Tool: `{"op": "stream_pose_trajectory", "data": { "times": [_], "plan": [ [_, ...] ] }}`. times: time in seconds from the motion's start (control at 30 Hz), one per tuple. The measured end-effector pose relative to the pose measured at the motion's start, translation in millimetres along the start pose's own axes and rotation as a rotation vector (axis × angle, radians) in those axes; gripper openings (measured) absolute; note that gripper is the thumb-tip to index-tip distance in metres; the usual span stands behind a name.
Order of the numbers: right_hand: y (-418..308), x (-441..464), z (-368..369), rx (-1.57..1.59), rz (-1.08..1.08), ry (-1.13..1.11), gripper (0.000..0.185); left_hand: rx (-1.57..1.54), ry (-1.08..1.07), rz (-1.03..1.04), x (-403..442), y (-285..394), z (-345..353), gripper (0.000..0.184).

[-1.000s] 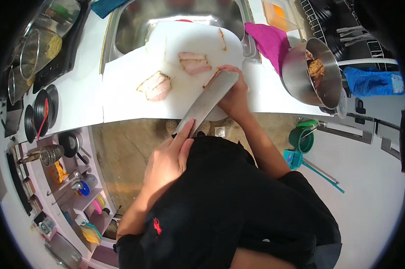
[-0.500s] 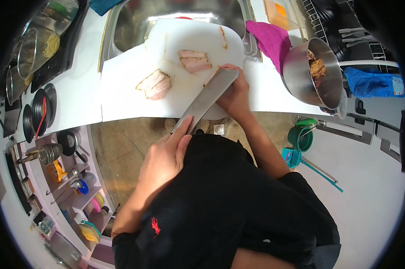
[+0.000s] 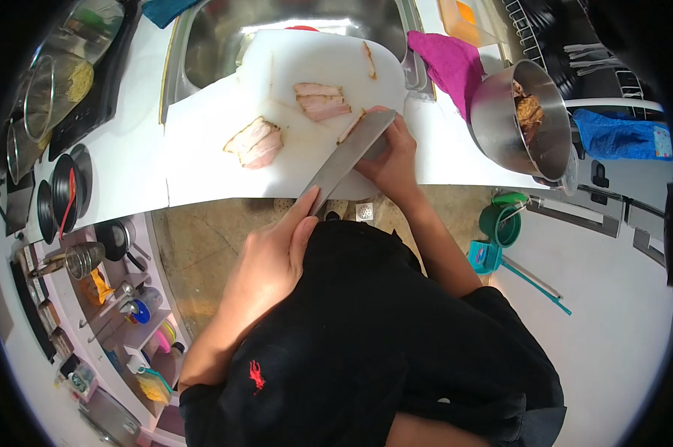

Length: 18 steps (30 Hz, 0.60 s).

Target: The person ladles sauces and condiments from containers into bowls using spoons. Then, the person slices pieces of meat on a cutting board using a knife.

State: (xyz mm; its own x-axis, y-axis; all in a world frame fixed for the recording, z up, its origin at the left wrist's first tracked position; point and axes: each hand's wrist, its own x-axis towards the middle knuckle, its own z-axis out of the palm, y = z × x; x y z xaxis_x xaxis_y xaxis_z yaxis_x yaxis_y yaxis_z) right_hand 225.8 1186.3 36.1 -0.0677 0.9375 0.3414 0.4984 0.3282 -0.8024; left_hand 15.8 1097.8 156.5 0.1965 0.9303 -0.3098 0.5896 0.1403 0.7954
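Note:
My left hand [image 3: 273, 249] is wrapped around the handle end of a broad kitchen knife [image 3: 351, 160], its blade slanting up to the right over the white cutting board [image 3: 299, 59]. Behind the blade's far end, my right hand [image 3: 392, 160] curls its fingers on a piece of meat that the blade mostly hides. A narrow meat strip [image 3: 351, 125] shows along the blade's far side. Two groups of pale, brown-edged meat slices lie on the board, the nearer slices [image 3: 256, 143] at left and the farther slices [image 3: 321, 101] mid-board. A thin trimming [image 3: 369, 59] rests at upper right.
The board's far part overlaps the steel sink [image 3: 210, 52]. A magenta cloth [image 3: 452, 63] and a steel pot [image 3: 493, 112] holding browned meat [image 3: 528, 115] stand to the right. Mesh strainers [image 3: 42, 97] and black pans [image 3: 62, 194] are at left, shelves [image 3: 139, 328] below.
My left hand and the knife have shifted slightly forward and right. My right hand stays close to the blade's far end. The meat slices keep their places on the board.

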Motion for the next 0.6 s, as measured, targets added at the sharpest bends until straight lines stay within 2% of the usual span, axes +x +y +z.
{"op": "stream_pose_trajectory", "data": {
  "times": [0.47,0.6],
  "plan": [
    [-3.7,1.8,-1.3,-0.069,0.036,-0.028,0.058,0.004,-0.078,-0.044,19.4,15.9,-5.9,0.036],
    [-4.4,3.2,-2.4,-0.074,0.040,-0.046,0.058,-0.015,-0.042,0.025,24.4,13.8,-2.9,0.036]
  ]
}}
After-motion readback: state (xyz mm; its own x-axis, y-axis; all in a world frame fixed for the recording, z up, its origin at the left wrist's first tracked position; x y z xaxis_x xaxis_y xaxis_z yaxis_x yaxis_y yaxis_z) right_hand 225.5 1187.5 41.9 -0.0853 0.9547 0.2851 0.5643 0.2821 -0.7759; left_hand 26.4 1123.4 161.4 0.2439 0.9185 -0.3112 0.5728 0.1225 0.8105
